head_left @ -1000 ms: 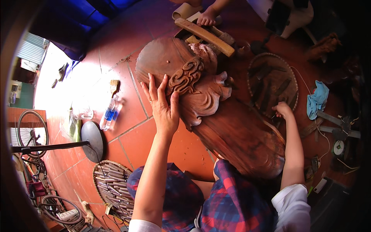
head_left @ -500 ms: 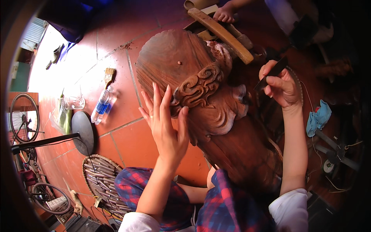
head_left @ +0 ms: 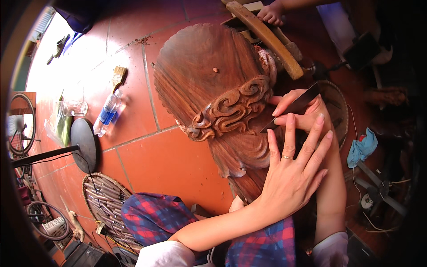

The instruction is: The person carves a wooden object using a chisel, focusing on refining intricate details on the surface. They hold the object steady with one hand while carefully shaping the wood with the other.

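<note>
A large reddish-brown wood carving (head_left: pixel 200 62) stands before me, with a smooth, wavy-edged top and a band of curling scrollwork (head_left: pixel 233 104) across its near side. Beside the scrollwork, my right hand (head_left: pixel 313 107) pinches a thin, dark flat blade (head_left: pixel 299 101). The blade's pointed end lies over the swirled wood below the band; whether it touches is unclear. My left hand (head_left: pixel 293 162) crosses over my right forearm, its fingers spread and holding nothing. Its fingertips are close to the blade and the right hand, hiding part of the lower carving.
Left on the tiled floor are a brush (head_left: pixel 119 75), a water bottle (head_left: pixel 107 113), a glass (head_left: pixel 76 108), a round dark stand base (head_left: pixel 85 144) and a basket of chisel-like handled tools (head_left: pixel 104 200). Another person's hand (head_left: pixel 271 14) is near a curved wooden piece (head_left: pixel 267 40). A blue cloth (head_left: pixel 362 147) lies right.
My left hand has left the scrollwork and swung right across my right forearm. My right hand has brought the blade left and down to the carving. The view has shifted slightly.
</note>
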Available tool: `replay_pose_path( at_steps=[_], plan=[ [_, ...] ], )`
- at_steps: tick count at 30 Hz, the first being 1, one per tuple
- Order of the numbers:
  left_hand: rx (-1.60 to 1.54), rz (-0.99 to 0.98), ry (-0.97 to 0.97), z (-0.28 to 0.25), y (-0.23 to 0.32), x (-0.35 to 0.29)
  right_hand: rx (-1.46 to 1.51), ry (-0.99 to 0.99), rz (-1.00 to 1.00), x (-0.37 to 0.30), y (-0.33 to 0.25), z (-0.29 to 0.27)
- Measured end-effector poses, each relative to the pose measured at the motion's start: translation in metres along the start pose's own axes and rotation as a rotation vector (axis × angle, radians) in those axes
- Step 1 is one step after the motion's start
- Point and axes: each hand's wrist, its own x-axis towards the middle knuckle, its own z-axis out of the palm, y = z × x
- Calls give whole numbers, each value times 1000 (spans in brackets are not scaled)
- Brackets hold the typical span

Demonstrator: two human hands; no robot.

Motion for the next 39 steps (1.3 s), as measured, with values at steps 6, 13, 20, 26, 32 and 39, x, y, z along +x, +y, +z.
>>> replay_pose_path(
  at_steps=[6,13,20,26,32,39],
  plan=[
    [-2,-4,65,4,4,-2,-206,-179,-147,7,4,-6],
    [-55,38,141,-2,5,23,-313,-237,30,10,-27,-11],
    [-133,33,168,0,-13,11,-274,-261,77,28,-26,-1],
    [-219,28,103,-9,5,9,-374,-317,-64,18,-23,-13],
    [-135,-16,132,-7,-9,14,-245,-274,4,27,-20,-3],
    [-157,-3,164,-7,-13,24,-190,-197,17,25,-22,-2]
  ],
)
